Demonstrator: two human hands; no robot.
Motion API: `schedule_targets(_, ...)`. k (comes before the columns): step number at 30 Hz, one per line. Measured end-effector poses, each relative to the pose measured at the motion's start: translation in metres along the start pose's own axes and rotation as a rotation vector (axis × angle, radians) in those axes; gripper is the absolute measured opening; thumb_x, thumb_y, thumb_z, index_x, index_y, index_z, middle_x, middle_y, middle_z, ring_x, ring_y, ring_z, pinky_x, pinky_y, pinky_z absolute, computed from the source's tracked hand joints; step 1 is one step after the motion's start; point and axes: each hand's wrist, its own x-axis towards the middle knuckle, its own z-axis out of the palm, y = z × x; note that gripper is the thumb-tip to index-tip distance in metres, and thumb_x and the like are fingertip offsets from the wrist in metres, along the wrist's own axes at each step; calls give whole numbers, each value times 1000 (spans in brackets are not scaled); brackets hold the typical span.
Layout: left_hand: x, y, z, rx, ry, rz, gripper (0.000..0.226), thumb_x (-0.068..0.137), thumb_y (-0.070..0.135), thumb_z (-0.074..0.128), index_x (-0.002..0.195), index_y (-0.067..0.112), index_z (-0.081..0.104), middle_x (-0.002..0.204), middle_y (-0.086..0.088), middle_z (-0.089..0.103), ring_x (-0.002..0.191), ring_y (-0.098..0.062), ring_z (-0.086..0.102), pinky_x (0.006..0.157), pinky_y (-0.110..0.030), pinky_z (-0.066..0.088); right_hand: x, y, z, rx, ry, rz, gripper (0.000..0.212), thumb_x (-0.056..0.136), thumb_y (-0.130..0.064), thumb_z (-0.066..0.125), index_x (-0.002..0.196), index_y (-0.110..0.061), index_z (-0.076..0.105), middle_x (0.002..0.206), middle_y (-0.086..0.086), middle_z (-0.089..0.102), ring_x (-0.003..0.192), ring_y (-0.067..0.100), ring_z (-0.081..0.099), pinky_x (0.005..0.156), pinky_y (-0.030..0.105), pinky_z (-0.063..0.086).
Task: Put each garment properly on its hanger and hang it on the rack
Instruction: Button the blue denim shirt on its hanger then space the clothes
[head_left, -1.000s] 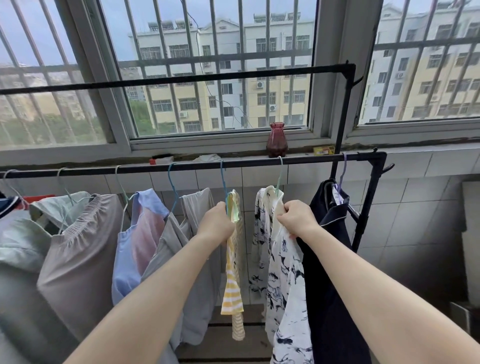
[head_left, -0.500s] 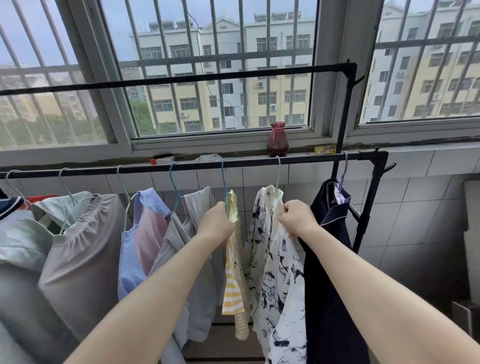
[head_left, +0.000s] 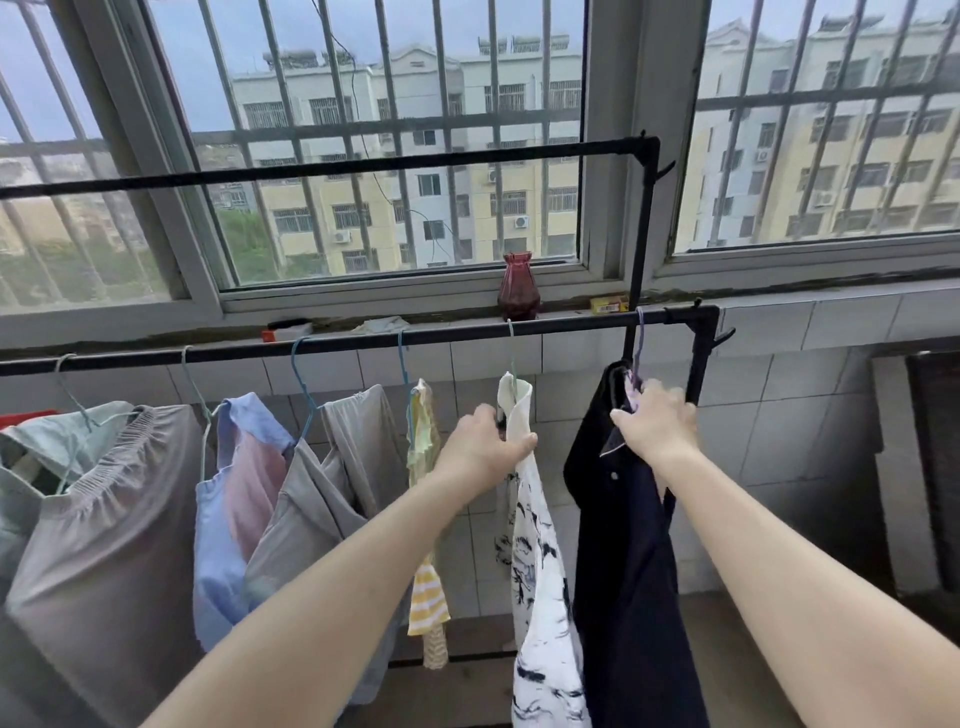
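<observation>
Barred windows (head_left: 395, 156) fill the upper frame, with a red vase (head_left: 518, 287) on the tiled sill above a black rack (head_left: 363, 340) crossing the middle, from which hang, left to right, a grey garment (head_left: 104, 509), a blue-and-pink top (head_left: 234, 499), a yellow striped piece (head_left: 427, 597), a white patterned garment (head_left: 540, 571) and a dark navy garment (head_left: 623, 545). At centre, the left hand (head_left: 480, 452) curls its fingers round the white patterned garment's upper edge, just below its hanger hook. At centre right, the right hand (head_left: 655, 422) grips the shoulder of the dark navy garment beneath its purple hanger (head_left: 640, 338).
</observation>
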Motion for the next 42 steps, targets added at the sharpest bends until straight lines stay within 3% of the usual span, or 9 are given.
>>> schedule_targets(4,3,17,24,35,-80,4,69,87,40,66,141,11,34,131,-9,52,118,-27,53,96,-41,48,-3,24,-3,-3,-91,-9,37,85,-26,59,121,-15,56,116,13,60,108,36,56,81,37,46)
schedule_targets(7,12,20,36,17,-45,-53,52,84,27,67,126,10,41,114,-8,59,102,-27,60,86,-42,53,-1,29,-13,-15,-169,-30,46,82,-18,57,128,-19,51,109,5,62,96,29,60,73,34,48)
schedule_targets(10,18,21,43,-16,6,-54,32,82,10,56,111,12,44,98,-8,61,87,-28,64,73,-46,58,1,30,-15,62,-317,-44,73,76,-13,63,142,-29,37,92,3,62,70,24,61,53,27,48)
schedule_targets(12,18,23,47,-24,31,-54,27,81,5,51,107,12,44,95,-8,61,81,-26,63,69,-46,58,2,33,-17,142,-332,-63,78,77,-4,56,147,-31,34,98,3,60,74,24,63,44,26,48)
schedule_targets(20,18,19,50,0,86,-76,29,83,3,51,108,16,45,94,-5,62,78,-20,60,62,-35,50,-2,30,-23,236,-380,-112,64,82,4,49,139,-25,45,109,2,56,71,27,68,52,32,59)
schedule_targets(23,17,20,49,26,97,-91,33,82,3,51,111,16,46,93,-4,62,80,-21,61,66,-37,53,-2,29,-23,216,-398,-124,67,84,3,49,142,-29,41,109,-1,53,61,24,68,51,28,57)
schedule_targets(28,16,22,50,27,105,-116,31,83,2,49,110,16,46,92,-4,61,77,-19,60,62,-35,53,-3,24,-21,266,-428,-152,69,82,6,48,143,-25,41,121,4,55,73,25,67,53,31,59)
schedule_targets(34,18,21,51,34,108,-126,29,82,1,50,108,15,45,92,-6,60,77,-20,60,63,-36,53,-5,19,-18,251,-418,-193,60,84,4,46,139,-20,45,137,6,48,65,24,63,49,27,55)
schedule_targets(42,18,17,49,36,119,-136,35,81,1,49,112,15,47,97,-6,62,83,-25,62,73,-45,57,1,29,-17,218,-386,-161,75,80,7,41,147,-27,36,124,0,52,76,23,65,55,30,59)
